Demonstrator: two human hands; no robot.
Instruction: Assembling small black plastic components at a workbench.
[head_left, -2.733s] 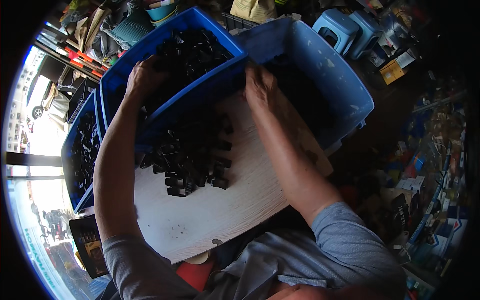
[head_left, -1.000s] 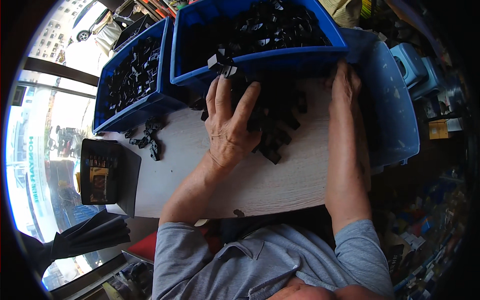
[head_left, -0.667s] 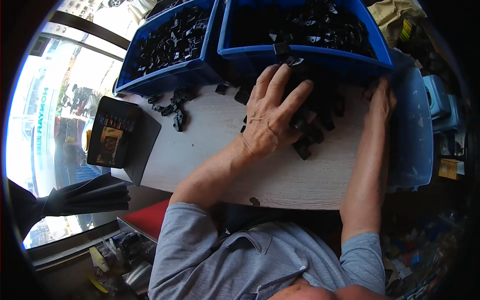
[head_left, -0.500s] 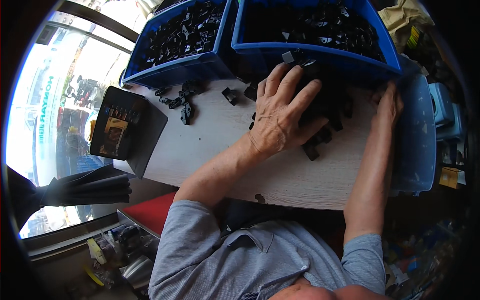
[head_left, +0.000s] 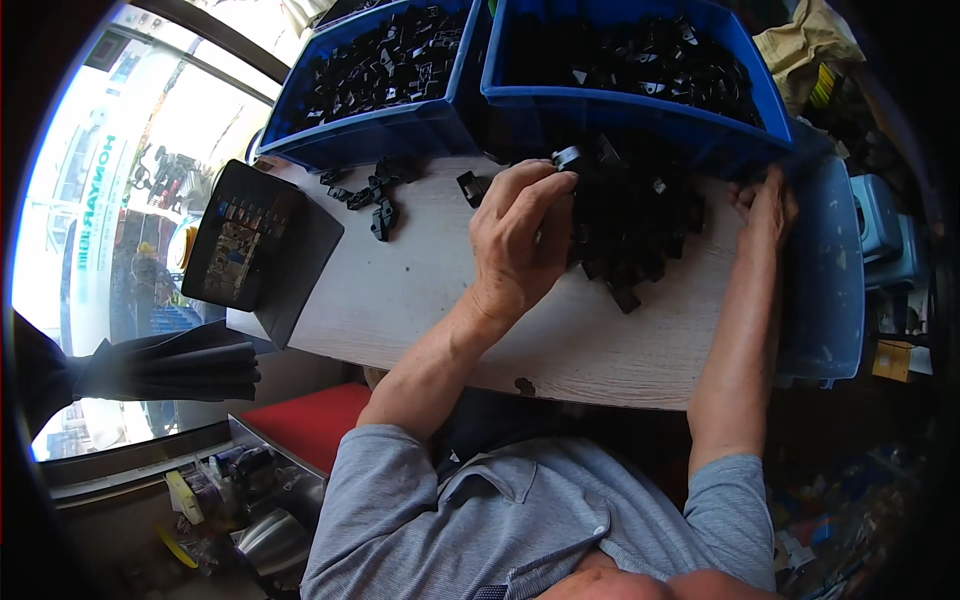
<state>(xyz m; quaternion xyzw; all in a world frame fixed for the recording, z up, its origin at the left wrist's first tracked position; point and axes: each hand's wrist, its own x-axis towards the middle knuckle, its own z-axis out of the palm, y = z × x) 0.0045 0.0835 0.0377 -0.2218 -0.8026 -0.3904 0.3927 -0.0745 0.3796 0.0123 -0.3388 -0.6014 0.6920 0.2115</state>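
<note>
My left hand (head_left: 522, 235) is closed, thumb and fingers pinched on a small shiny piece (head_left: 567, 159) at their tips. Its exact kind is too small to tell. Just right of that hand, a heap of small black plastic parts (head_left: 635, 225) lies on the pale wooden table (head_left: 440, 300). At the table's right side, my right hand (head_left: 768, 207) rests with curled fingers beside the translucent blue tub (head_left: 825, 270). Whatever those fingers may hold is hidden. One loose black part (head_left: 470, 188) lies left of my left hand.
Two blue bins, one on the left (head_left: 375, 132) and one on the right (head_left: 640, 108), stand at the back, full of black parts. A small cluster of black parts (head_left: 378, 195) sits near the left bin. A dark device with a screen (head_left: 240, 240) stands at the left edge.
My left hand has drawn left off the heap, its spread fingers closing into a pinch on the small shiny piece. My right hand stays at the right side. The view has shifted slightly.
</note>
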